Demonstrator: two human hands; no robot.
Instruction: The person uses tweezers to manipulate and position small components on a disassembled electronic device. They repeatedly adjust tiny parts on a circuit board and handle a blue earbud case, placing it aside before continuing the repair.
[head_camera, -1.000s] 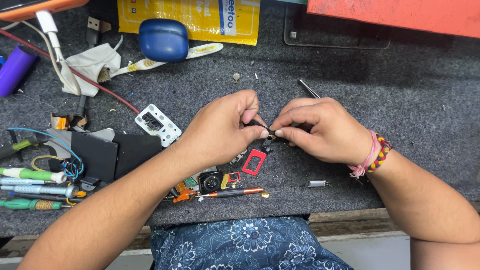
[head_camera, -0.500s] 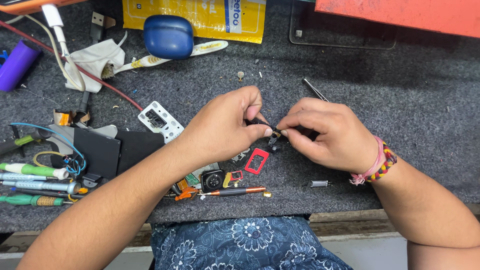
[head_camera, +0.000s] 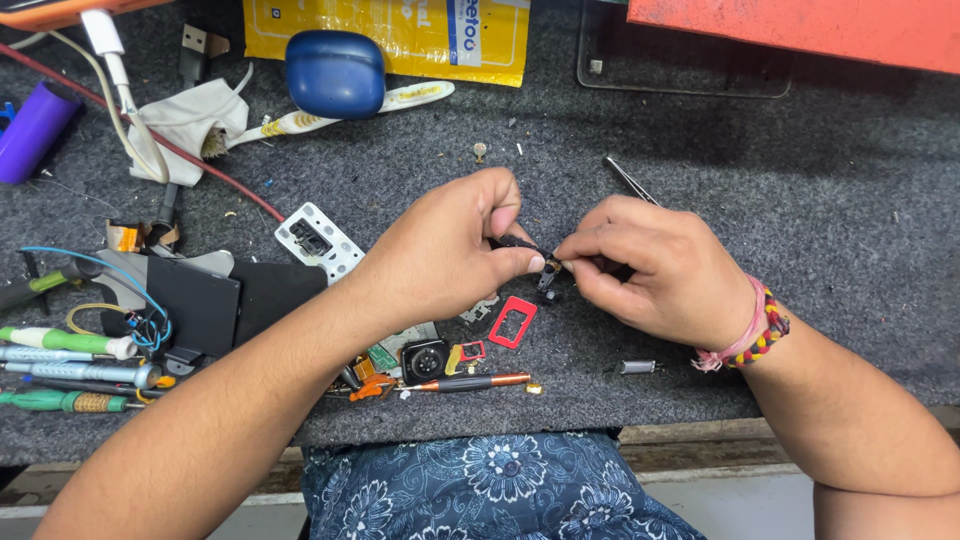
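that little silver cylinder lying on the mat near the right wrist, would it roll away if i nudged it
The small silver cylinder lies on its side, so a sideways nudge would probably set it rolling. The grey felt mat looks fuzzy, which should stop it soon. It seems light for its size, and it sits near the mat's front edge, so a hard push might send it off.

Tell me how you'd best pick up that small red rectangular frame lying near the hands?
The red frame lies flat on the grey mat, thin and hollow. Probably best to pinch one long side bar from above with fingertips, coming from its right edge, since the left hand crowds the other side.
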